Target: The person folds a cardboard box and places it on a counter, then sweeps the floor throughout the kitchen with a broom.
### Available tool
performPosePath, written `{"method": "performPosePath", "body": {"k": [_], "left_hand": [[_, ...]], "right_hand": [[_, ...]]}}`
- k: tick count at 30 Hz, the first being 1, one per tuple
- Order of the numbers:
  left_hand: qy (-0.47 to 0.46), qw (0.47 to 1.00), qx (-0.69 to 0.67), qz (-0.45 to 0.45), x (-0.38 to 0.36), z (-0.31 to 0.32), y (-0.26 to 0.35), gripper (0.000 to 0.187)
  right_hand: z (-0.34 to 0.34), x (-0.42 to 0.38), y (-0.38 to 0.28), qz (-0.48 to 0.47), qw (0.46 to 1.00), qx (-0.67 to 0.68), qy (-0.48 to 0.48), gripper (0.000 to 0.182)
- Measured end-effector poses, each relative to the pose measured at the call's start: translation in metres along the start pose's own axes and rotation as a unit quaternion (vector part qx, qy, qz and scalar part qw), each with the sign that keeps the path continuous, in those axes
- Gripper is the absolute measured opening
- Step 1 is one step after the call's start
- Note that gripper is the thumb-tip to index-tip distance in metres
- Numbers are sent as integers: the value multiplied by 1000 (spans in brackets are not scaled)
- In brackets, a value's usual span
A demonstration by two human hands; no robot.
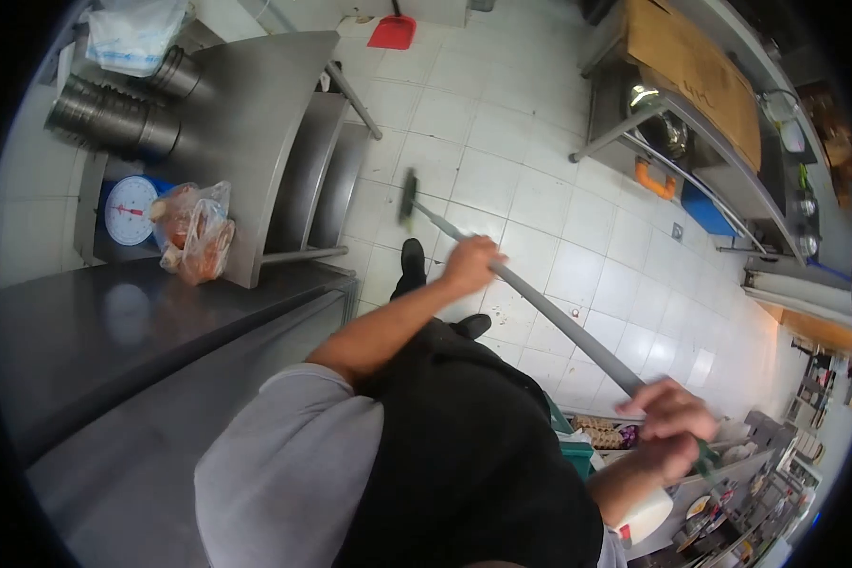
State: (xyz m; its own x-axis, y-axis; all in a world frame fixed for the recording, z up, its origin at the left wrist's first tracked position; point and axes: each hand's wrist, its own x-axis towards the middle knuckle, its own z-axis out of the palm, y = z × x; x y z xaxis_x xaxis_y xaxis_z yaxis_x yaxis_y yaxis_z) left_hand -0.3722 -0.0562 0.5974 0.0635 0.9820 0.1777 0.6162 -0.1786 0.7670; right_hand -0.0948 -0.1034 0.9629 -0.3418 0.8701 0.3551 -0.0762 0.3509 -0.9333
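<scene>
A broom (568, 327) with a long grey handle slants across the view in front of my body. Its dark, narrow head (410, 196) is on the tiled floor to the left, slightly blurred. My left hand (473, 265) wraps round the lower part of the handle. Up near the handle's top end, my right hand (672, 421) is closed round it, smeared a little by motion. A green tip of the handle sticks out past the right hand. My dark shoes (413, 257) stand close to the broom head.
Left of me is a steel table (246, 123) with stacked metal containers (114, 118), a dial scale (131, 210) and a plastic bag of food (194, 232). A red dustpan (392, 32) rests on the floor ahead. Steel shelving (672, 95) with cardboard runs along the right.
</scene>
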Motion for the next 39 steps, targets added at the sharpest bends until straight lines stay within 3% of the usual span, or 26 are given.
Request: {"method": "performPosePath", "body": {"k": [2, 4, 5, 6, 8, 9, 10, 12, 13, 14, 16, 17, 20, 22, 24, 26, 28, 31, 34, 37, 39], "left_hand": [[-7, 993, 98, -64, 11, -36, -79, 22], [-55, 968, 189, -153, 15, -51, -176, 23], [-202, 926, 217, -233, 33, -72, -183, 28], [-189, 935, 191, -231, 44, -71, -192, 30], [-170, 948, 135, -231, 57, -53, -203, 33], [-174, 959, 81, -210, 65, -31, -214, 35], [-132, 971, 10, -201, 75, -22, -197, 40], [-158, 980, 23, -116, 97, -5, -166, 40], [-230, 965, 30, -123, 116, -27, -127, 37], [-240, 962, 32, -123, 126, -49, -96, 32], [-225, 961, -6, -159, 140, -101, -48, 28], [-194, 969, -12, -152, 135, -105, -55, 28], [-135, 974, 34, -178, 135, -121, -116, 30], [-134, 960, 98, -225, 131, -112, -188, 34], [-163, 958, 90, -217, 134, -98, -208, 32], [-182, 959, 73, -204, 138, -60, -198, 32], [-133, 970, -61, -192, 147, -17, -150, 33], [-204, 966, -150, -46, 175, 44, -104, 31], [-324, 938, -120, 3, 219, 37, -54, 20], [-287, 953, -91, -32, 250, 7, -31, 17], [-252, 966, -40, -49, 270, -9, -58, 18]], "right_hand": [[43, 15, 64, 85, 994, 51, 37, 43], [95, 34, 125, 209, 969, 118, 64, 17], [116, 54, 133, 186, 979, 77, -11, 13], [132, 73, 141, 163, 982, 38, -86, 10], [134, 104, 139, 167, 984, 18, -61, 9], [126, 116, 125, 208, 978, 8, -3, 12], [118, 131, 109, 240, 969, 0, 53, 16], [98, 161, 79, 131, 991, -17, 16, 26], [89, 177, 64, 68, 997, -16, -27, 28], [83, 191, 51, 7, 997, -15, -71, 31], [75, 203, 24, -32, 995, 8, -92, 33], [75, 208, 21, -44, 993, 34, -102, 29], [93, 204, 58, 30, 998, 29, -38, 25], [128, 200, 104, 195, 980, -20, 24, 25], [147, 213, 131, 168, 985, 8, -34, 25], [138, 228, 115, 182, 982, -49, -30, 26], [113, 244, 84, 189, 978, -92, -10, 28], [89, 271, 48, 150, 980, -124, -42, 44], [65, 279, 37, 106, 988, -80, -74, 51], [28, 283, 25, 63, 993, -56, -85, 53], [10, 292, 31, 43, 992, -19, -120, 49]]}}
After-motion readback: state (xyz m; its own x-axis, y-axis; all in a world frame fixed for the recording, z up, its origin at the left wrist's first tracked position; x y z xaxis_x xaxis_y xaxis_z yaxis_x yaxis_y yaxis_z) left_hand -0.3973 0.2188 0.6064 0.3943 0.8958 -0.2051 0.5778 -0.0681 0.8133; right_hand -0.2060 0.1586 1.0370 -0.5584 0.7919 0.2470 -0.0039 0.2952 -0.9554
